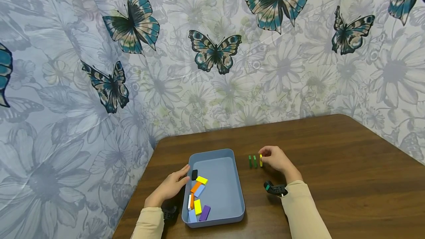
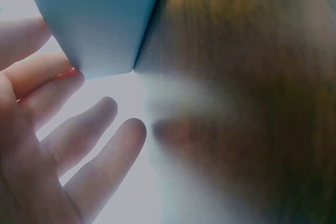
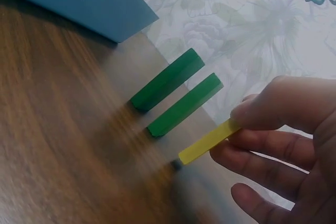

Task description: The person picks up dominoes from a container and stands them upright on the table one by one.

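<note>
My right hand point(image 1: 279, 160) pinches the upper end of a yellow domino block point(image 3: 207, 142) between thumb and fingers, with the block upright close over the table. Two green domino blocks, a darker one point(image 3: 167, 81) and a lighter one point(image 3: 185, 105), stand on end in a row beside it. On the left, my left hand point(image 1: 170, 185) rests against the side of a blue-grey tray point(image 1: 222, 180), its fingers fairly straight. Along the tray's left side lie several blocks, among them a black one point(image 1: 194, 175), a purple one point(image 1: 204, 213) and a yellow one point(image 1: 197, 207).
The brown wooden table point(image 1: 348, 180) stretches far to the right of the right arm. Behind it hangs a pale floral wall covering point(image 1: 216, 102) with teal butterflies. Each wrist carries a dark strap, such as the right wrist's band point(image 1: 275, 189).
</note>
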